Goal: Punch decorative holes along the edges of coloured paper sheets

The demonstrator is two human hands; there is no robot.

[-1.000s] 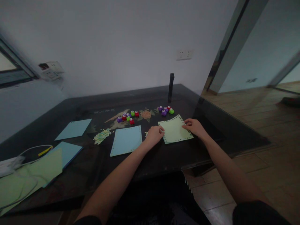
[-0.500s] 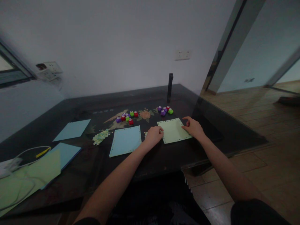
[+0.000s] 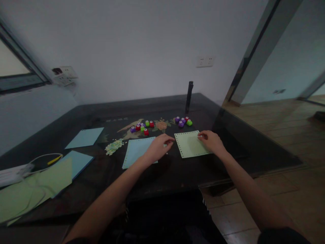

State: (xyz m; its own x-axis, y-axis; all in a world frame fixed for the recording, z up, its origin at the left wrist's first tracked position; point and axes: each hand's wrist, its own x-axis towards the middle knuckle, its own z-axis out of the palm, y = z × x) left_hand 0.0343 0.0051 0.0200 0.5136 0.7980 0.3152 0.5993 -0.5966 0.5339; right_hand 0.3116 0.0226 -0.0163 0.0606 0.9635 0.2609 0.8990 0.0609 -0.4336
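A pale green sheet (image 3: 189, 145) with small dark marks along its edges lies on the dark table. My right hand (image 3: 212, 141) is over its right side, thumb and forefinger brought together near the top right corner; anything between the tips is too small to make out. My left hand (image 3: 159, 147) hovers above the right part of a light blue sheet (image 3: 137, 150) with similar edge marks. Its thumb and fingers are apart, and I see nothing in them. Between the two sheets, the table shows tiny pale specks by the left fingers.
Small purple, red and green eye-topped pieces sit in two groups, left (image 3: 142, 128) and right (image 3: 183, 121). A black upright stick (image 3: 189, 96) stands behind. At left are a blue sheet (image 3: 85, 138), stacked green sheets (image 3: 58, 176), a white cable and a yellow strip (image 3: 54, 160).
My left hand has drawn back left from the green sheet's edge and its fingers have parted. The right thumb and forefinger have closed together. The view has shifted slightly left.
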